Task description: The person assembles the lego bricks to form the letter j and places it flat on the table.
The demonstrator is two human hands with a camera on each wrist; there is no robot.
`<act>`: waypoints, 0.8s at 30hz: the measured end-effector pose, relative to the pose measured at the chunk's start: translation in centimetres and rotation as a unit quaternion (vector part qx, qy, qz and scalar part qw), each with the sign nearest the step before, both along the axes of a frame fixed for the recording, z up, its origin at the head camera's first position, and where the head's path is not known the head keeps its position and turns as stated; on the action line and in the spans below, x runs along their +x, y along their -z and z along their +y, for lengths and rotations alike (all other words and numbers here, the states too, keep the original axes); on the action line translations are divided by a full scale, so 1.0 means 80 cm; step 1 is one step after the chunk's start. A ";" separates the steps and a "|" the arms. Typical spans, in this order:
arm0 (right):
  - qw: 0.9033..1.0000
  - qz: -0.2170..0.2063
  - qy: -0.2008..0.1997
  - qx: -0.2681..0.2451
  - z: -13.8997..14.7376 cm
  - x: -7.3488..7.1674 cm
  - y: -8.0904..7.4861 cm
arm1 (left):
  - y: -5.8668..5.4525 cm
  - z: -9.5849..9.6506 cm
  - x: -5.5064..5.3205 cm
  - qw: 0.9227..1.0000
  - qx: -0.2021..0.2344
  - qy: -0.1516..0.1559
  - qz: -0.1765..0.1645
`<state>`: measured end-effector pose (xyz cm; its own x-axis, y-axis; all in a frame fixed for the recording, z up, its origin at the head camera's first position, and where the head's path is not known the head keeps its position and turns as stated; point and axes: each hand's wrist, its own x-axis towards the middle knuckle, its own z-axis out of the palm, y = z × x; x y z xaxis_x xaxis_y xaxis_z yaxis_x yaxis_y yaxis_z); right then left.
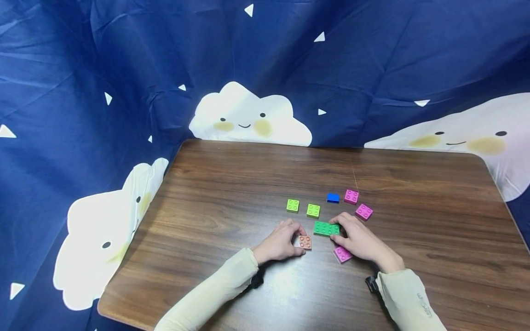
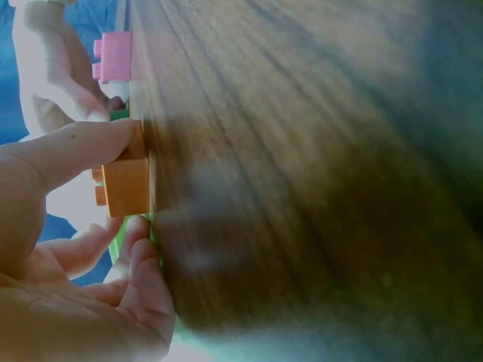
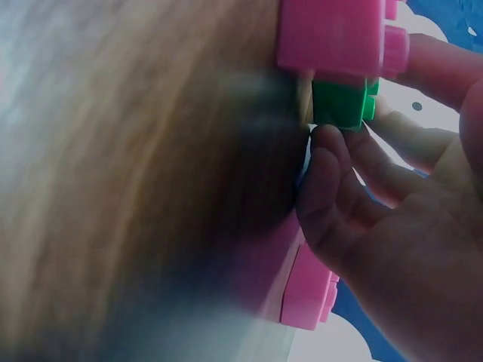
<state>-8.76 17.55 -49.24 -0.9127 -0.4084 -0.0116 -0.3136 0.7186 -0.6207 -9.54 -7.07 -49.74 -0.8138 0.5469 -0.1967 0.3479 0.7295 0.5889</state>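
My left hand (image 1: 281,241) pinches a small orange toy brick (image 1: 305,242) between thumb and fingers, low at the wooden tabletop. In the left wrist view the thumb presses one side of the orange brick (image 2: 127,185), studs facing away from the table. Just to its right, a longer green brick (image 1: 325,228) lies flat with its studs up. My right hand (image 1: 360,236) grips the green brick's right end between thumb and fingertips. A pink brick (image 1: 342,254) sits under the right thumb, nearer to me; it partly covers the green brick (image 3: 338,104) in the right wrist view.
Beyond the hands stand two lime bricks (image 1: 292,205), a blue brick (image 1: 333,197) and two more pink bricks (image 1: 351,196). All are on the brown wooden table (image 1: 215,184). A blue curtain (image 1: 145,46) with clouds hangs along its far and left edges.
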 end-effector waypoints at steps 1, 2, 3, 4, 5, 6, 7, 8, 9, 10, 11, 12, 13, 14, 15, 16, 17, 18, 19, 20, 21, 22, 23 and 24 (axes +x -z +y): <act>1.000 -0.002 -0.001 -0.001 -0.001 0.000 0.000 | 0.000 0.000 0.000 1.000 0.001 0.000 -0.001; 1.000 -0.003 -0.002 -0.002 -0.002 -0.001 0.000 | -0.001 0.000 0.000 1.000 0.002 0.000 -0.001; 1.000 -0.003 -0.004 -0.001 -0.003 -0.001 0.000 | 0.000 -0.001 0.000 1.000 0.003 0.000 -0.001; 1.000 -0.002 -0.005 -0.002 -0.003 -0.001 0.000 | 0.000 -0.001 -0.001 1.000 0.003 0.001 -0.001; 1.000 -0.002 -0.005 -0.002 -0.004 -0.001 0.000 | 0.001 -0.001 -0.001 1.000 0.003 0.001 -0.001; 1.000 -0.003 -0.006 -0.002 -0.005 -0.002 0.001 | 0.001 -0.001 -0.001 1.000 0.003 0.002 -0.001; 1.000 -0.003 -0.006 -0.002 -0.005 -0.002 0.001 | 0.001 -0.001 -0.001 1.000 0.003 0.002 -0.002; 1.000 -0.003 -0.005 -0.001 -0.006 -0.002 0.002 | 0.002 -0.002 -0.001 1.000 0.004 0.003 -0.002; 1.000 -0.002 -0.005 -0.001 -0.006 -0.002 0.002 | 0.002 -0.001 -0.001 1.000 0.005 0.003 -0.003; 1.000 -0.002 -0.004 -0.001 -0.006 -0.002 0.003 | 0.002 -0.001 -0.002 1.000 0.005 0.002 -0.002; 1.000 -0.002 -0.004 -0.002 -0.006 -0.002 0.003 | 0.002 -0.001 -0.002 1.000 0.006 0.002 -0.003; 1.000 -0.001 -0.004 -0.003 -0.006 -0.002 0.004 | 0.002 -0.001 -0.002 1.000 0.006 0.002 -0.003; 1.000 0.000 -0.004 -0.004 -0.006 -0.002 0.004 | 0.002 -0.001 -0.002 1.000 0.006 0.000 -0.005; 1.000 0.002 -0.004 -0.005 -0.006 -0.002 0.005 | 0.003 -0.002 -0.002 1.000 0.007 0.000 -0.006; 1.000 0.003 -0.005 -0.007 -0.006 -0.002 0.005 | 0.003 -0.002 -0.002 1.000 0.007 -0.001 -0.008; 1.000 0.004 -0.006 -0.008 -0.006 -0.002 0.005 | 0.004 -0.002 -0.002 1.000 0.006 -0.002 -0.009; 1.000 0.006 -0.007 -0.010 -0.006 -0.003 0.006 | 0.004 -0.002 -0.002 1.000 0.007 -0.002 -0.010; 1.000 0.007 -0.007 -0.011 -0.006 -0.003 0.006 | 0.004 -0.002 -0.002 1.000 0.007 -0.002 -0.010; 1.000 0.007 -0.008 -0.012 -0.006 -0.003 0.007 | 0.004 -0.002 -0.002 1.000 0.008 -0.002 -0.011; 1.000 0.007 -0.009 -0.013 -0.006 -0.003 0.007 | 0.003 -0.002 -0.002 1.000 0.010 -0.001 -0.011; 1.000 0.006 -0.009 -0.013 -0.006 -0.003 0.007 | 0.003 -0.003 -0.002 1.000 0.012 0.000 -0.011; 1.000 0.005 -0.009 -0.013 -0.006 -0.003 0.007 | 0.002 -0.003 -0.002 1.000 0.013 0.001 -0.011; 1.000 0.004 -0.009 -0.013 -0.006 -0.003 0.007 | 0.002 -0.003 -0.002 1.000 0.016 0.002 -0.011; 1.000 0.003 -0.009 -0.014 -0.006 -0.003 0.007 | 0.002 -0.004 -0.002 1.000 0.019 0.002 -0.011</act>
<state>-8.98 17.06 -49.79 -0.9055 -0.4243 0.0058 -0.3301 0.6958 -0.6379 -9.69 -7.38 -49.93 -0.8069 0.5582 -0.1934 0.3375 0.7043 0.6246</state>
